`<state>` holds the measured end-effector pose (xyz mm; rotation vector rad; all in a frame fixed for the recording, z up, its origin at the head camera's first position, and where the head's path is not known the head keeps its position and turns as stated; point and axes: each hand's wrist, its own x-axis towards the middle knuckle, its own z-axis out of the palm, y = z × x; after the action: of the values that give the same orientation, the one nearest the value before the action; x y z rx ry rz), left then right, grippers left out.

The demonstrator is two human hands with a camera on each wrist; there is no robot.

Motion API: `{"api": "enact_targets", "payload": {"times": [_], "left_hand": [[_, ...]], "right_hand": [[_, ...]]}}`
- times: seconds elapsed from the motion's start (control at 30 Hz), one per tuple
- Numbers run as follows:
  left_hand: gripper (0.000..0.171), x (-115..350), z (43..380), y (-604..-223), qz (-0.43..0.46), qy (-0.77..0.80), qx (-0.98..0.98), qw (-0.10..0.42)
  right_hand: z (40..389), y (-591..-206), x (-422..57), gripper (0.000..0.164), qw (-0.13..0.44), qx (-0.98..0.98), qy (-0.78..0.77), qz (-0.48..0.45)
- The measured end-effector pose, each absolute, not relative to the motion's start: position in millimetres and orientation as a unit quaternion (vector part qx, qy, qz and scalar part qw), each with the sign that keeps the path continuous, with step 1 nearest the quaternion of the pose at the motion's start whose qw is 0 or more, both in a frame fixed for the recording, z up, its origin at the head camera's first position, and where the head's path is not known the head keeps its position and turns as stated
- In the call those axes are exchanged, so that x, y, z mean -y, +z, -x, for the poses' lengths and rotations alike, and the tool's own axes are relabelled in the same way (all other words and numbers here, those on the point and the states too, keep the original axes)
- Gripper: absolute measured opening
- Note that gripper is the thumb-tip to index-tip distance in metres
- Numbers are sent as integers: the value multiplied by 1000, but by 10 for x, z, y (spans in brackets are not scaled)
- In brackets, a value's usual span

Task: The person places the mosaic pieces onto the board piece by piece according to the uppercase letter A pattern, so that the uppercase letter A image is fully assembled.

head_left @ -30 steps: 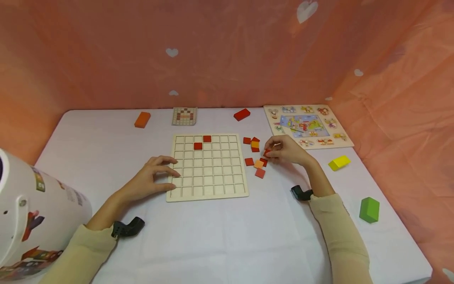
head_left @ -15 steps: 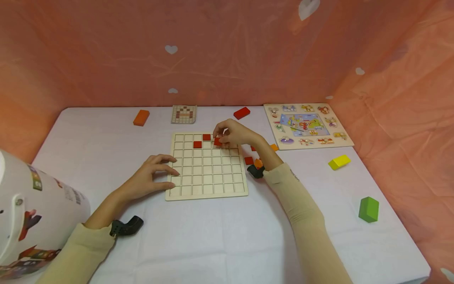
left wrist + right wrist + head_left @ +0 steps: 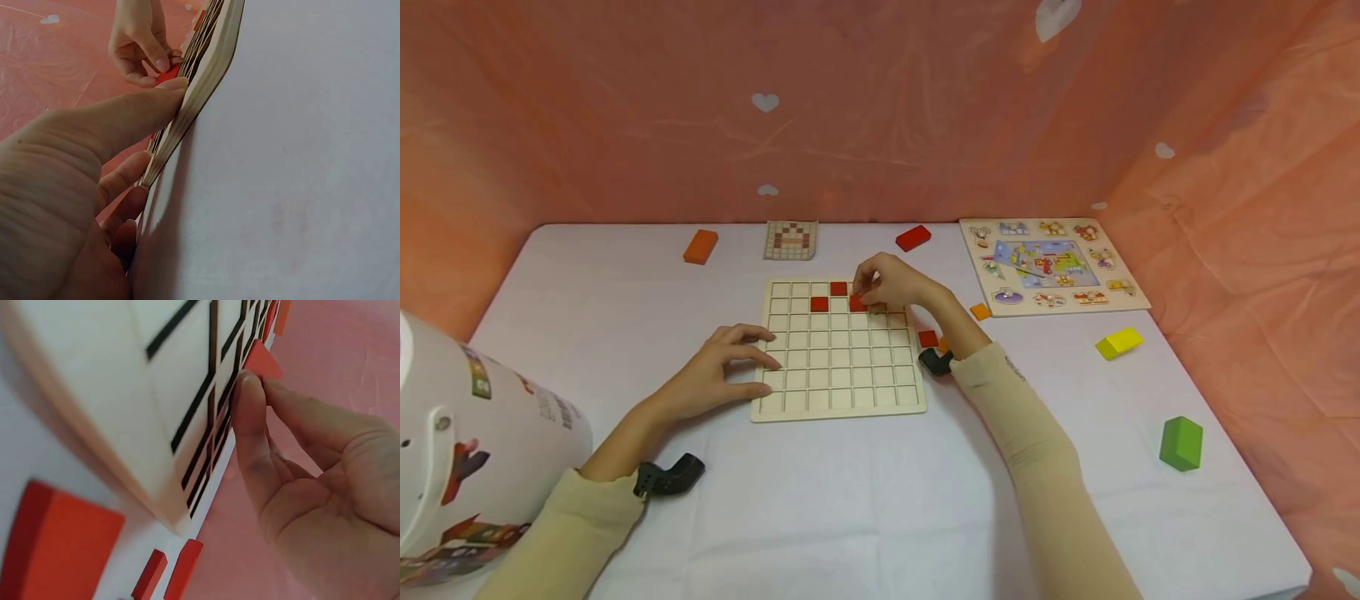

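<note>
A pale wooden grid board (image 3: 838, 358) lies at mid-table. Two red square tiles sit in its cells: one red tile (image 3: 838, 288) in the far row, another red tile (image 3: 819, 304) one row nearer and to the left. My right hand (image 3: 895, 282) pinches a third red tile (image 3: 857, 304) between thumb and index finger, over a second-row cell. In the right wrist view this tile stands tilted at the grid. My left hand (image 3: 711, 375) rests with spread, relaxed fingers on the board's left edge, its thumb (image 3: 140, 115) on the rim.
Loose tiles lie right of the board, including a red one (image 3: 928, 339) and an orange one (image 3: 981, 312); my right forearm hides others. Behind are a pattern card (image 3: 791, 240), orange block (image 3: 701, 247), red block (image 3: 913, 238) and picture puzzle (image 3: 1120, 258). A white bucket (image 3: 512, 433) stands left.
My right hand has carried a red tile leftward from the loose tiles to the board, then lowered it slightly towards a second-row cell. My left hand has stayed at the board's edge.
</note>
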<state>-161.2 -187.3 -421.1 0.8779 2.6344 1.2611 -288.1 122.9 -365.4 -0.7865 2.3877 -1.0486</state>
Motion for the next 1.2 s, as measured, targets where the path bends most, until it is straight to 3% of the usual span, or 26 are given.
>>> {"api": "enact_targets", "payload": {"times": [0.3,0.63,1.03,1.2], "left_hand": [[25,1869,1609,-4212,-289,421,-858,48],[25,1873,1616,-4224,-285,418,-861,53],[25,1882,1630,-4216,-284,419,-861,54],[25,1883,1622,-4219,-289,421,-858,51]], "right_hand": [[2635,-3617,-1622,15,162,-865,-375,290],[2291,-3740,-2161,47,187,-848,-403,290],[2216,-3796,-2177,42,161,-864,-375,295],[2215,-3785,-2177,29,182,-867,-359,292]]}}
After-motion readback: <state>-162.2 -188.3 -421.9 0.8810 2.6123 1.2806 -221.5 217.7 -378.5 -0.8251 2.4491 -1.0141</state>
